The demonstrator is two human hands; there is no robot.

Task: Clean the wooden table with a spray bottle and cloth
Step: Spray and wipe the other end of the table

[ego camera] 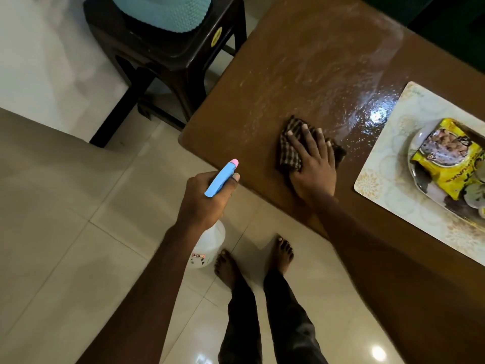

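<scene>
1. Head view, right side: the right hand (pixel 312 164) lies flat on the cloth (pixel 288 151), fingers straight and spread, gripping nothing. It presses the checked cloth onto the worktop (pixel 288 61) near the front edge. A flat palm spreads pressure over the fabric, which suits wiping better than a pinch would.
2. Same view, the surface: droplets (pixel 362 111) glisten just beyond the cloth, towards the mat (pixel 385 164). Farther back the wood looks streaked and dull. I judge the wiping to be under way, with the wet patch next in line.
3. Same view, left side: the left hand (pixel 207 198) is curled round the neck of the bottle (pixel 220 179). It is held off the worktop's corner, over the floor (pixel 65 206), nozzle pointing towards the wood. Probably it is kept there out of the cloth's path yet ready to spray again.
4. Same view, far right: a plate (pixel 420 179) with a yellow packet (pixel 446 158) sits on the mat. These stay put, so the cloth likely has to work around the mat's edge.
5. Same view, top: a dark stool (pixel 162 56) stands beside the worktop's corner, apart from it.
</scene>
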